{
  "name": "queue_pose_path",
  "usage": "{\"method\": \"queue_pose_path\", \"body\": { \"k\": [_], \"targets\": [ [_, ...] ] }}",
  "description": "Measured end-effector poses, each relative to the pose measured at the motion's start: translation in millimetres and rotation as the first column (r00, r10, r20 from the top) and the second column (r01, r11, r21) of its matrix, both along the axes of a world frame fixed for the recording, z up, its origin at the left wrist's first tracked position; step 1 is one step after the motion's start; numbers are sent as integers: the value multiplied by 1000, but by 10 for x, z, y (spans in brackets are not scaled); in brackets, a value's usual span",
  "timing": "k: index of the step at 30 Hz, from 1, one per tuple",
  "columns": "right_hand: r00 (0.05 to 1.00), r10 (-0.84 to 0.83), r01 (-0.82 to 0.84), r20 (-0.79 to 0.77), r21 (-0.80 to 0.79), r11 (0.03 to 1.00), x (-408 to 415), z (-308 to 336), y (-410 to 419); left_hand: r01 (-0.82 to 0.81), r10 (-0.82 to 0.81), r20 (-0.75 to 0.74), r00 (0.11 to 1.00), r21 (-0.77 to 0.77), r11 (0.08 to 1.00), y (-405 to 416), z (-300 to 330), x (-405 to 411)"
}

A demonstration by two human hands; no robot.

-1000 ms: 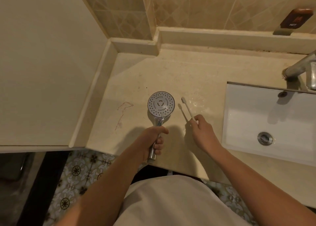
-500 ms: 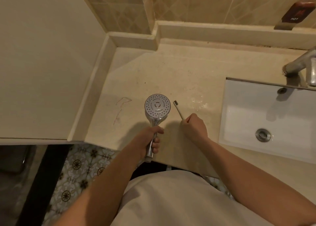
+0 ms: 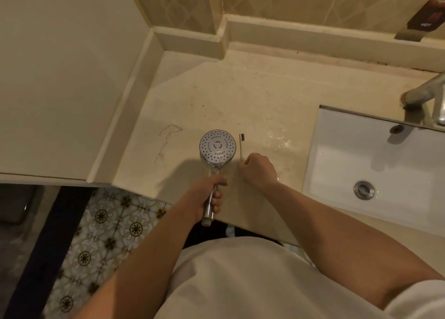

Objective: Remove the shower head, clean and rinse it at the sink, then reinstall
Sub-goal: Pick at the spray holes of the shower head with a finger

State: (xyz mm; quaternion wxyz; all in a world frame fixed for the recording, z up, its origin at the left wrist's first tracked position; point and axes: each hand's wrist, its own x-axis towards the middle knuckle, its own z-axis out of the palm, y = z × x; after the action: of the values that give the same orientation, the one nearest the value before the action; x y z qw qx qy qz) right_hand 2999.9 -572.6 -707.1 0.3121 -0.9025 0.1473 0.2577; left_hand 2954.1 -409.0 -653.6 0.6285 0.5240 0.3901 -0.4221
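Observation:
A chrome shower head (image 3: 217, 147) with a round, dotted spray face points up over the beige counter (image 3: 240, 101). My left hand (image 3: 207, 195) grips its handle near the counter's front edge. My right hand (image 3: 258, 170) holds a white toothbrush (image 3: 242, 145) by its handle, fingers curled round it. The brush stands just right of the spray face, bristles at the far end, a small gap apart from the rim.
A white rectangular sink (image 3: 375, 164) with a metal drain (image 3: 364, 189) lies to the right, under a chrome tap (image 3: 426, 91). A wet patch (image 3: 277, 139) shines on the counter. A raised ledge runs along the tiled back wall. Patterned floor tiles (image 3: 106, 224) show below left.
My right hand has drawn the toothbrush left and turned it from a slant to nearly parallel with the shower head's handle. The left hand keeps its grip on the shower head.

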Motion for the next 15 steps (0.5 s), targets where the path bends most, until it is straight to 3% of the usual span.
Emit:
{"method": "queue_pose_path", "body": {
  "k": [6, 15],
  "targets": [
    [995, -15, -15, 94, 308, 951, -72, 92, 23, -28, 29, 16, 999, -9, 1000, 6, 6, 1],
    [983, -161, 136, 92, 227, 964, -150, 28, -249, -19, 19, 16, 1000, -13, 1000, 19, 10, 46]
  ]
}}
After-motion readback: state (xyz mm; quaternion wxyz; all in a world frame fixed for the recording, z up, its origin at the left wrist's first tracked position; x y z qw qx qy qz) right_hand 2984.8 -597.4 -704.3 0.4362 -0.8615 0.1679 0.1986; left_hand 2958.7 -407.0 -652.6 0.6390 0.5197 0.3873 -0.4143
